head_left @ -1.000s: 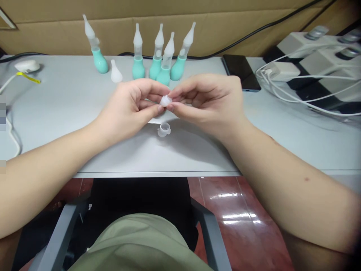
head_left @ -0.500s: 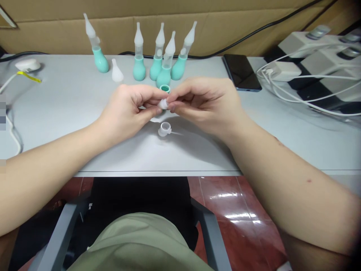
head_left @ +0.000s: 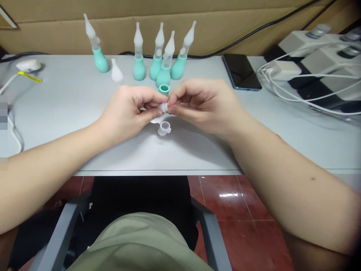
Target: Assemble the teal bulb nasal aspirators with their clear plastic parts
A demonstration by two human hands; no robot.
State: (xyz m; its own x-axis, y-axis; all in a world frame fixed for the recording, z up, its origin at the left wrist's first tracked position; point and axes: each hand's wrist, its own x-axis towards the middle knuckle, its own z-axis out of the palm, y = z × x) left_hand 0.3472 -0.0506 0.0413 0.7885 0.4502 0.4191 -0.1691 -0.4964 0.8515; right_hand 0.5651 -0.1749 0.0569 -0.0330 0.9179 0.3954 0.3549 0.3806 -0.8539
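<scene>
Between the fingertips of both hands is a small white plastic piece (head_left: 163,107). My left hand (head_left: 132,107) pinches it from the left, and my right hand (head_left: 197,103) pinches its right side; the fingers cover most of it. Just beyond the fingertips stands a teal bulb (head_left: 164,89) with an open top, partly hidden. A clear plastic connector (head_left: 164,128) with a round opening sits on the desk nearer to me. Part of another white piece (head_left: 155,121) shows under my left hand. Behind my left hand stands a loose white nozzle tip (head_left: 116,70).
Several assembled nasal aspirators with teal bulbs (head_left: 139,69) stand along the back of the grey desk (head_left: 64,98); one aspirator (head_left: 100,60) leans at the left. A phone (head_left: 241,71) lies right of them. White cables (head_left: 304,99) and a charger (head_left: 284,70) lie at far right.
Both hands stay together around the small white piece. My fingertips have shifted slightly toward me; the objects on the desk keep their places.
</scene>
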